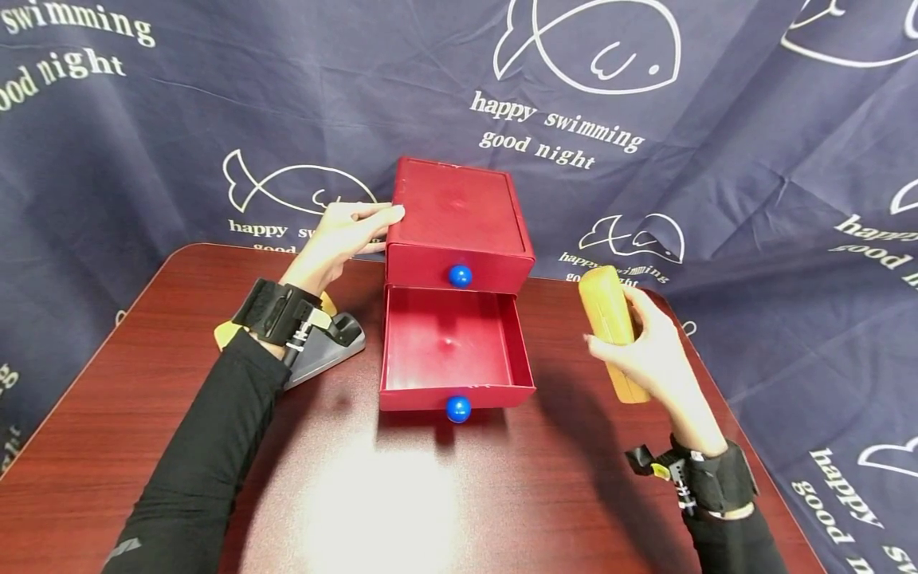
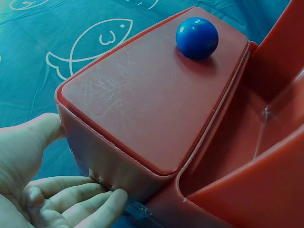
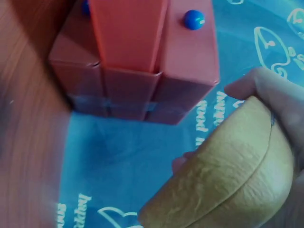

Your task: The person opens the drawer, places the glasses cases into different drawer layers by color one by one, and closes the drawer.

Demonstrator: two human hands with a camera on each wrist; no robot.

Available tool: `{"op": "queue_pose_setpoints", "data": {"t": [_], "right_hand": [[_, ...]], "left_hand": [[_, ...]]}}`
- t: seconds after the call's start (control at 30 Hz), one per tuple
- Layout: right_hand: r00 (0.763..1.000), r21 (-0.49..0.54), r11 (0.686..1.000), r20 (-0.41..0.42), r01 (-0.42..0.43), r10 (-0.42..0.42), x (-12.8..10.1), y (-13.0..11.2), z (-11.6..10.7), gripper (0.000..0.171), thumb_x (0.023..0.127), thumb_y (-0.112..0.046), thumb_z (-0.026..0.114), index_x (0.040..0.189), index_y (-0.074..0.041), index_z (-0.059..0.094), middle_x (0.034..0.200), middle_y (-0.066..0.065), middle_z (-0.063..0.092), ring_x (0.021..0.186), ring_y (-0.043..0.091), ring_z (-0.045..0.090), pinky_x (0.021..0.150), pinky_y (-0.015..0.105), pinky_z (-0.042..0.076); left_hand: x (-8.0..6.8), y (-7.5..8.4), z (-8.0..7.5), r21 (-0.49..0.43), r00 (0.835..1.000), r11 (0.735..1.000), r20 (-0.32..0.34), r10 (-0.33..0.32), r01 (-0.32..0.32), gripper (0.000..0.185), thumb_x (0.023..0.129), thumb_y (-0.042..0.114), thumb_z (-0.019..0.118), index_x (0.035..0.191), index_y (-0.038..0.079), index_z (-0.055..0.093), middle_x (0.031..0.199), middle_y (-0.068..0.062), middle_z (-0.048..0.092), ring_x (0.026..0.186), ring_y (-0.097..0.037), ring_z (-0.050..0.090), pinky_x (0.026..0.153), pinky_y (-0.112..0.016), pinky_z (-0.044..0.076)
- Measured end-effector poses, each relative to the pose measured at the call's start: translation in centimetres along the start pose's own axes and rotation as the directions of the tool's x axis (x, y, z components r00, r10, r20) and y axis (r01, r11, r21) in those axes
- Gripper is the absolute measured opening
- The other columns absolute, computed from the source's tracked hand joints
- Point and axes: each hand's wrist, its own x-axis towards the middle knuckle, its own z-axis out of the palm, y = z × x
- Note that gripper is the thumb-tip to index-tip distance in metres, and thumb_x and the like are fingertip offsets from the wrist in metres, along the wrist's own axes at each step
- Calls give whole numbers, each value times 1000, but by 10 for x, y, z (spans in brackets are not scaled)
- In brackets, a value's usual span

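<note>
- Far left there's a grey thing (image 1: 323, 360) with yellow bits (image 1: 226, 335) peeking out around the left wrist strap (image 1: 276, 309). No clue what it is, the arm's in the way. Can't tell if the strap touches it either, so a careless dip of that wrist might knock it.
- Left hand (image 1: 335, 243): fingers pretty straight, thumb at the top edge of the red cabinet (image 1: 459, 199), fingertips against its left side. More of a touch than a clutch, so imo a sideways shove could make the cabinet skid.
- Cabinet's standing on the table (image 1: 502, 486), top drawer (image 1: 423, 265) closed, middle drawer (image 1: 423, 399) pulled out below it. Weight hanging forward like that means leaning on the drawer's front could tip the lot.
- Yellow bread-like thing (image 1: 605, 307) is right of the cabinet, apart from the drawer and tilted nearly upright. Looks chunky, so swinging left too low could clip the drawer's side wall.
- Right hand (image 1: 656, 355) is gripping it, thumb one side, fingers the other. Both ends stick out, so a bump could twist it loose.
</note>
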Motion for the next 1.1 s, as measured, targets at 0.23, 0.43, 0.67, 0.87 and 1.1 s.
{"op": "queue_pose_setpoints", "data": {"t": [0.23,0.43,0.67,0.87,1.1], "right_hand": [[987,159,982,-139,97,-75,-7,-17,-3,74,74,-6,86,141,-15,56,94,-19,65,79,-1,64,68,10,51],[967,319,928,-221,195,-127,-11,-33,-5,64,74,5,83,131,-14,61,92,-14,72,81,3,69,70,12,53],[918,590,709,-319,386,-235,-9,-49,-2,60,68,19,76,122,-4,61,96,6,76,87,14,73,70,19,55],[886,640,614,-363,462,-288,-6,-66,1,64,66,21,73,125,0,60,95,11,76,88,18,75,78,24,56],[884,657,593,-313,466,-348,-1,-83,2,65,65,21,74,123,-2,58,96,13,75,89,20,75,81,26,58]], "left_hand": [[0,0,1,-4,1000,1000,-3,-1,1,60,95,34,72,147,8,55,145,-12,59,132,-26,60,102,-34,55],[0,0,1,-7,1000,1000,-5,-2,2,59,95,34,72,146,8,56,145,-12,59,132,-26,60,102,-34,55],[-1,0,1,-12,1000,1000,-11,8,-8,58,96,33,71,145,7,56,144,-13,60,131,-26,61,101,-34,55],[0,0,2,-13,1000,1000,-10,12,-12,59,95,33,71,146,7,56,147,-12,59,131,-27,61,101,-35,55],[-1,-1,1,-15,1000,1000,-16,13,-14,58,95,32,72,145,7,57,146,-11,59,130,-27,62,102,-36,55]]}}
